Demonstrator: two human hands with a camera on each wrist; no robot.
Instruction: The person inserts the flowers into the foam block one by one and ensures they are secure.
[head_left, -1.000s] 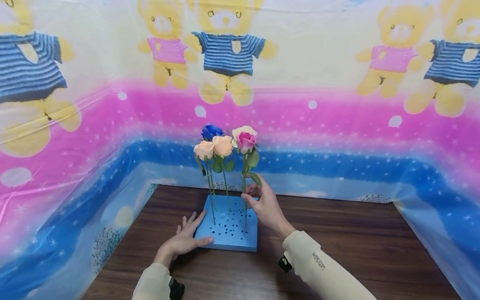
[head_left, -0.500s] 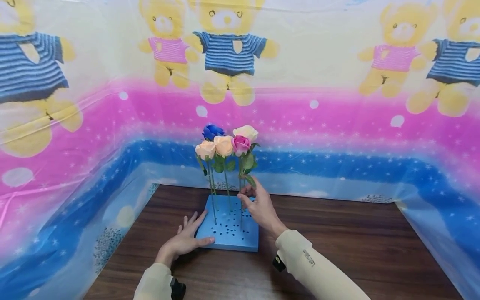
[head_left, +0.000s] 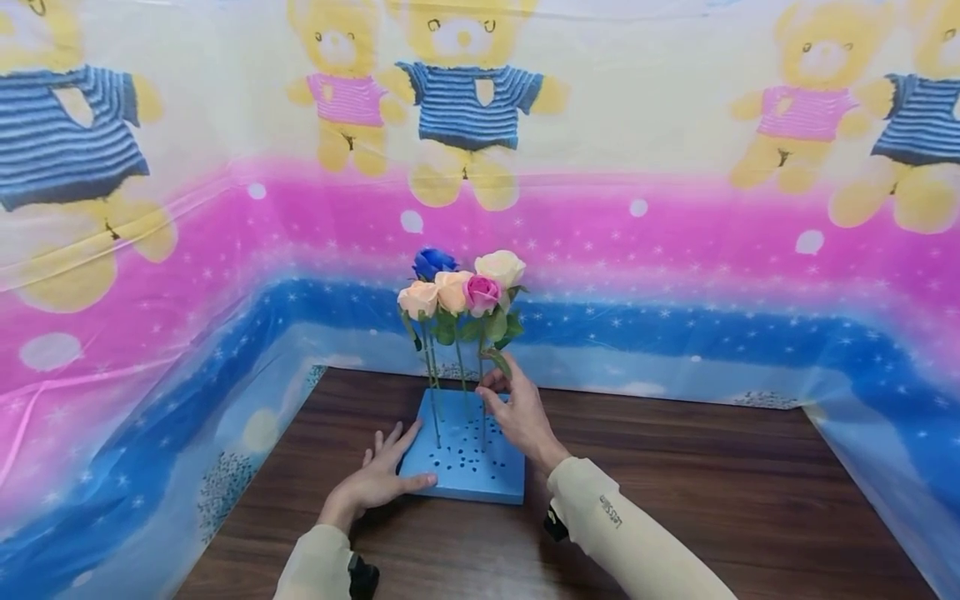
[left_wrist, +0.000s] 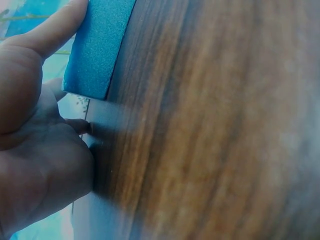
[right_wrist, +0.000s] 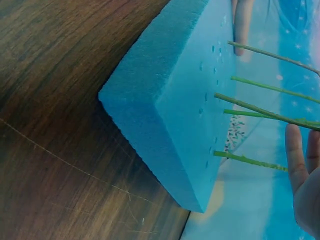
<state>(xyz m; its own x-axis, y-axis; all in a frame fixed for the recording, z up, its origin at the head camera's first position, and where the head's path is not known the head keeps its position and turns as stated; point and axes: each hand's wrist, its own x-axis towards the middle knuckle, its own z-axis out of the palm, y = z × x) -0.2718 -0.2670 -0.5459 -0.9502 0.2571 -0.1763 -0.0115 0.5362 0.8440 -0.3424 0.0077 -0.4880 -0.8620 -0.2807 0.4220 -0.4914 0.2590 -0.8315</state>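
Note:
My right hand (head_left: 522, 414) pinches the thin green stem of a pink rose (head_left: 482, 295), which stands nearly upright over a blue foam block (head_left: 480, 493) full of small holes. In the right wrist view, the lower end of that stem (right_wrist: 260, 109) meets the block's face; whether it sits in a hole I cannot tell. A white rose (head_left: 501, 267), a blue rose (head_left: 435, 262) and two peach roses (head_left: 417, 300) stand in the block. My left hand (head_left: 377, 477) rests at the block's left edge, fingers spread and thumb on its near left corner.
The block lies on a dark wooden table (head_left: 675, 483). A printed cloth (head_left: 600, 233) with teddy bears hangs behind and along both sides of it. The standing rose stems (right_wrist: 250, 159) are close to the right hand's fingers.
My right hand has moved left with the pink rose, and the stem's lower end has shifted left and farther back on the block. The left hand has stayed at the block's edge.

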